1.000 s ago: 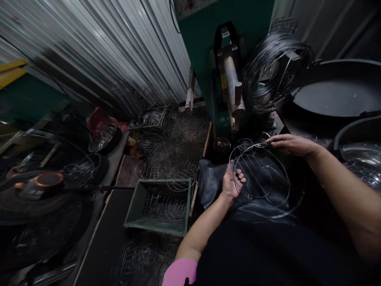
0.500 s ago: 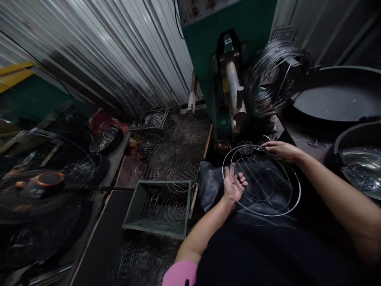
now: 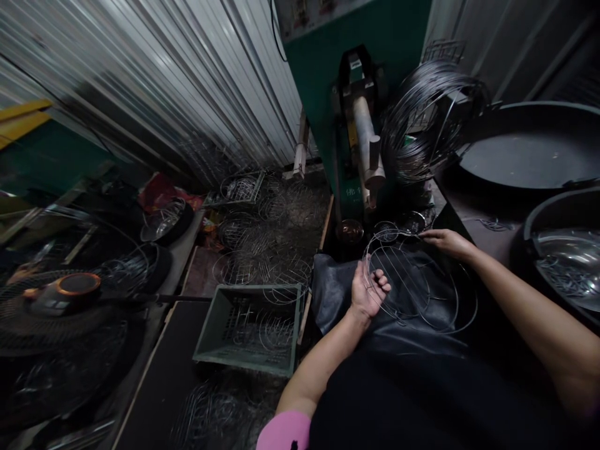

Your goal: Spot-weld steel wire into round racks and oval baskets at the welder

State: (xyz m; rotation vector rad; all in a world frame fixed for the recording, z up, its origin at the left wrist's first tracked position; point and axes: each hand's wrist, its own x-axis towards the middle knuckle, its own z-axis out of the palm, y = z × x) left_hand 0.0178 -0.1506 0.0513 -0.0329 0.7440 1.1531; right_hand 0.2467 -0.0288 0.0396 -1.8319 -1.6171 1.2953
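A round frame of thin wire (image 3: 407, 282), with rings and straight cross wires, is held out in front of me above a dark sheet of cloth or leather (image 3: 330, 281). My left hand (image 3: 369, 290) is palm up at its left side, fingers curled around the wire. At the far right of its rim, my right hand (image 3: 446, 242) pinches the wire between thumb and fingers. Just beyond the frame stand small shiny metal bowls or dishes (image 3: 349, 231). Ahead is a green machine (image 3: 312, 81) with a thick metal arm (image 3: 363, 125).
A green plastic crate (image 3: 253, 367) with wire pieces stands at left, near heaped wire frames (image 3: 267, 244). A wire coil (image 3: 403, 137) hangs beside the machine. Large black pans (image 3: 529, 219) sit at right, one holding small metal pieces. A fan (image 3: 77, 284) lies far left.
The wire frame has tilted, and its outer ring now appears narrower and less bright. My right hand has shifted slightly right along the rim. My left hand has barely moved.
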